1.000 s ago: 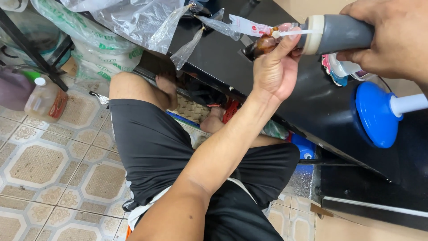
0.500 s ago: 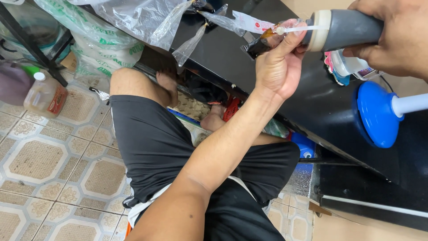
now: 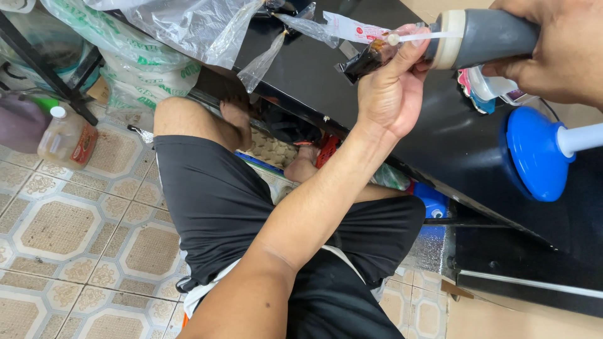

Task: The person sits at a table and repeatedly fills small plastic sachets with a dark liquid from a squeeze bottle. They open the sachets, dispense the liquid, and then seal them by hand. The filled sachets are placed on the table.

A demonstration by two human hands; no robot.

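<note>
sauce bag (image 3: 367, 59) | left hand (image 3: 389, 94) pinches it | right hand (image 3: 553, 53) grips squeeze bottle (image 3: 483, 37)

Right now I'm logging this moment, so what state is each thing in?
Squeeze bottle: tipped sideways in the right hand, nozzle in the bag mouth.
Small bag: open, part filled with dark sauce, pinched by the left hand.
Floor bottle: upright, capped.
Blue funnel: lying on its side on the black counter.
</note>
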